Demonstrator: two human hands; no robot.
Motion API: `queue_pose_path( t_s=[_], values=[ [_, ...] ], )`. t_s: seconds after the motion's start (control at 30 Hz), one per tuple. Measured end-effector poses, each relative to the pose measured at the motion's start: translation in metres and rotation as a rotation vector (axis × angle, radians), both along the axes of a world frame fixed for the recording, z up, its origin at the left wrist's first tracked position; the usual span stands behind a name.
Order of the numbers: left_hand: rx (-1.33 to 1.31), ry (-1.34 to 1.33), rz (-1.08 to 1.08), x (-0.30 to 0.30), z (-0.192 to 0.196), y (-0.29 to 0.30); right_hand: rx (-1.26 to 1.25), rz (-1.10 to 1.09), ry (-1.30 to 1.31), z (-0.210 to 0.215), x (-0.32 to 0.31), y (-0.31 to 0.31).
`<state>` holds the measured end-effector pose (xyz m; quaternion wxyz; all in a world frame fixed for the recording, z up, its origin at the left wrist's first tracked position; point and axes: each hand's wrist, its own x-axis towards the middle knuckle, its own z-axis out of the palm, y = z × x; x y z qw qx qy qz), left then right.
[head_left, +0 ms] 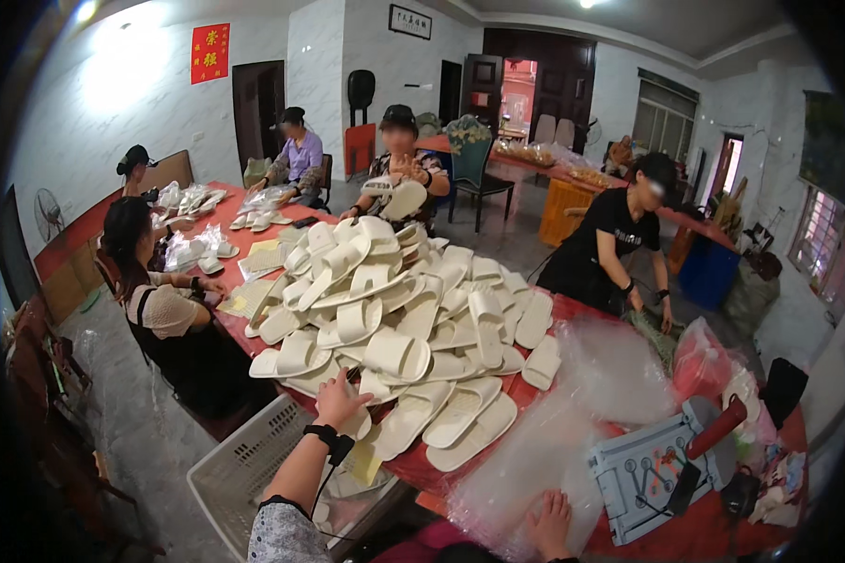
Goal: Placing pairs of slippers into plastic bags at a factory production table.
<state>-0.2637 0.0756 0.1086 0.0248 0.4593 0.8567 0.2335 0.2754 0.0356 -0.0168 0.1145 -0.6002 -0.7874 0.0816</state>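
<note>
Right hand (549, 524) lies near the lower edge, fingers spread and gripping nothing, its palm down on a clear plastic sheet (526, 460). Farther up, the left hand (341, 403), with a black band on its wrist, touches a cream slipper (358, 425) at the near edge of a big heap; whether the fingers have closed on it I cannot tell. Below that hand is a white basket (238, 462) with slotted sides, and a yellow paper (362, 464) shows beside the wrist.

To the right, a grey case (643, 479) rests on the red desk (714, 533), with a pink bag (702, 364) beyond it. The slipper heap (385, 300) covers the middle of the desk, its slippers lying at all angles. On the far right side, a person in black (620, 230) bends over the desk. Across the heap, another person holds up a pair of slippers (399, 197). Clear-bagged slippers (190, 251) lie farther left, near seated people. A red poster (210, 53) hangs on the back wall.
</note>
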Motion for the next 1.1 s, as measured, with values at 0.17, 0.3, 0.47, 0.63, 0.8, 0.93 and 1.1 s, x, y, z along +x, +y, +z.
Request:
queue_pose_path(
  t_s=[0.17, 0.3, 0.47, 0.63, 0.8, 0.93, 1.1],
  values=[
    [0.256, -0.537, -0.179, -0.021, -0.009, 0.030, 0.048, 0.045, 0.004, 0.016, -0.013, -0.005],
    [0.286, -0.811, -0.250, 0.014, 0.028, 0.064, 0.054, 0.004, -0.011, 0.015, -0.005, -0.004],
    [0.310, -0.877, -0.200, 0.011, 0.024, 0.070, 0.015, 0.011, 0.021, 0.026, -0.013, 0.000],
    [0.400, -0.897, -0.276, 0.011, 0.027, 0.063, 0.013, 0.009, 0.017, 0.025, -0.014, -0.003],
    [0.380, -0.929, -0.359, 0.045, 0.075, 0.045, 0.023, -0.006, 0.015, 0.023, -0.012, -0.007],
    [0.408, -1.070, -0.462, 0.054, 0.087, 0.039, 0.067, 0.025, 0.013, 0.017, -0.012, -0.007],
    [0.490, -1.162, -0.488, 0.099, 0.094, 0.043, 0.128, 0.029, -0.053, 0.005, -0.011, -0.007]
  ],
)
